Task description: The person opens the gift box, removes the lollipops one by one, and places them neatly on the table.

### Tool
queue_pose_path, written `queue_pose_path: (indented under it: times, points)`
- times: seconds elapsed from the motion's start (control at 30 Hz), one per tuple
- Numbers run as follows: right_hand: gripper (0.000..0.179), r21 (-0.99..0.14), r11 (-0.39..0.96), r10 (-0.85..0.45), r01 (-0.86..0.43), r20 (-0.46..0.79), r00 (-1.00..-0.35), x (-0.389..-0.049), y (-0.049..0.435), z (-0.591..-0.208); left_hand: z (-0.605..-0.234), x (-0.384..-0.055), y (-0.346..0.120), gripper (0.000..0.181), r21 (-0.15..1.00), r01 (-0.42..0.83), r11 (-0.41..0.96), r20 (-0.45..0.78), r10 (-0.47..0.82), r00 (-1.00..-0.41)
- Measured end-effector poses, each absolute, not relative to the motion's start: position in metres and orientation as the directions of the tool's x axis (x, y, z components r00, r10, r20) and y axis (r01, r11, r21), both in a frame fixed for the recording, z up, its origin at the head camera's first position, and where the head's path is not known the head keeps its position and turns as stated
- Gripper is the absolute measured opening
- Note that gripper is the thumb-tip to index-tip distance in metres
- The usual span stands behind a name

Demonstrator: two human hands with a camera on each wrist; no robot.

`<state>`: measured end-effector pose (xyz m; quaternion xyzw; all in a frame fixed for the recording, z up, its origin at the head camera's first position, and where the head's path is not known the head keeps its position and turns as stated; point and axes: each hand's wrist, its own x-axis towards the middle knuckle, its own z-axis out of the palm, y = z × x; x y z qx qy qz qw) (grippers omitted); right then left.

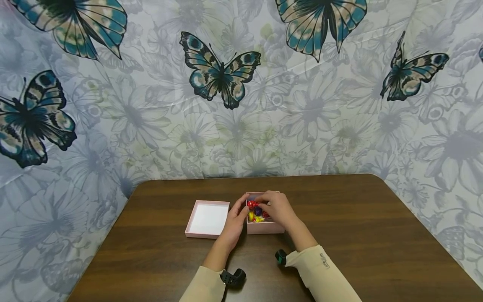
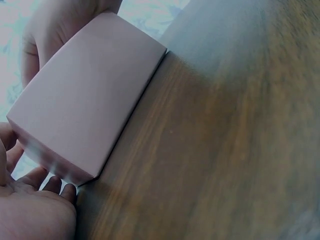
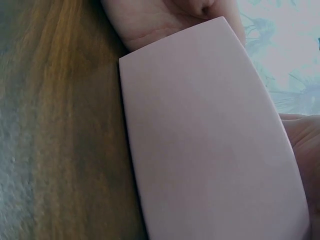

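In the lower middle of the frame, your left hand (image 1: 235, 220) lies open against the box (image 1: 265, 227), likely keeping it still while your right hand (image 1: 279, 209) reaches over the sweets (image 1: 258, 212) (I can't tell if it grips one), the lid (image 1: 207, 218) left of it, maybe out of the way.
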<state>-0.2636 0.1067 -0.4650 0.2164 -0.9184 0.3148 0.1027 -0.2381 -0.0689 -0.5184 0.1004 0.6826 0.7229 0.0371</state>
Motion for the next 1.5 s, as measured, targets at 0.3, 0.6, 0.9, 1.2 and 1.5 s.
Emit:
queue_pose_path:
  times: [0.3,0.6,0.9,1.2,1.5]
  points:
    - [0.018,-0.625,0.639,-0.266,-0.448,0.368,-0.891,-0.258,0.113,-0.466,-0.518,-0.238,-0.069,0.048,0.994,0.078,-0.082,0.092,0.185,-0.978]
    - [0.014,-0.666,0.592,-0.178,-0.454,0.442,-0.879,-0.254,0.121,-0.461,-0.519,-0.239,-0.069,0.047,0.995,0.068,-0.075,0.080,0.178,-0.981]
    - [0.014,-0.673,0.600,-0.104,-0.431,0.469,-0.877,-0.249,0.131,-0.462,-0.517,-0.238,-0.068,0.048,0.998,0.037,-0.050,0.045,0.165,-0.985]
    - [0.013,-0.705,0.580,-0.004,-0.407,0.498,-0.867,-0.248,0.147,-0.451,-0.515,-0.236,-0.066,0.047,0.997,0.060,-0.056,0.068,0.156,-0.985]
    - [0.014,-0.717,0.568,0.109,-0.404,0.552,-0.827,-0.246,0.167,-0.442,-0.516,-0.236,-0.067,0.047,0.996,0.059,-0.064,0.068,0.151,-0.986]
